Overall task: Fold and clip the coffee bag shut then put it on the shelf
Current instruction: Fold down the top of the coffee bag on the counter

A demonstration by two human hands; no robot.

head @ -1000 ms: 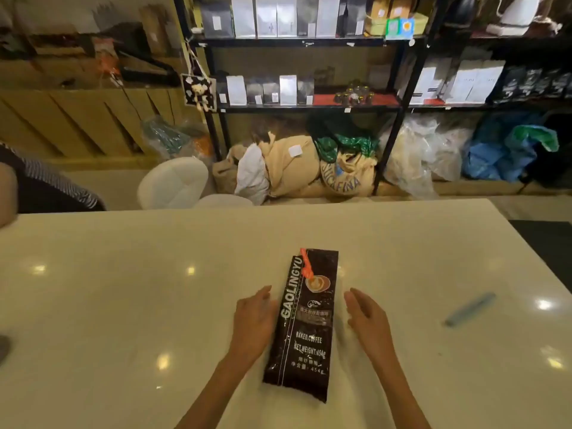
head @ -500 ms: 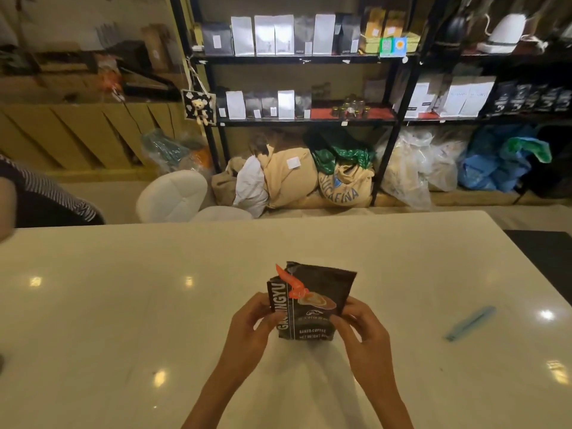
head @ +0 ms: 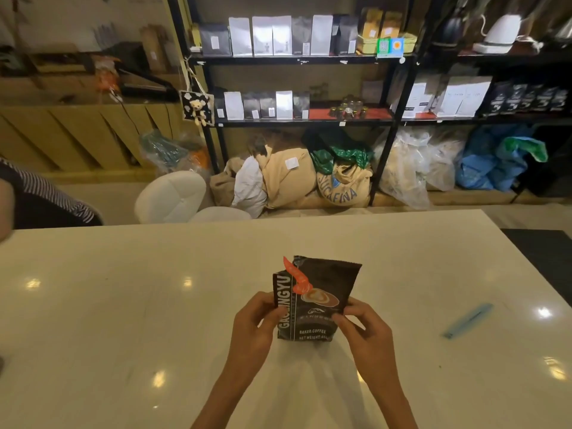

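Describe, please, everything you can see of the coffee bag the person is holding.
The coffee bag is a glossy dark foil pouch printed with white lettering, a coffee cup picture and an orange ribbon shape. It is held upright above the white table, top tilted slightly right and apparently not yet folded. The left hand pinches its left edge, the right hand its right edge. No clip is on it.

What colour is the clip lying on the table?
Light blue; the clip shows best in the head view.
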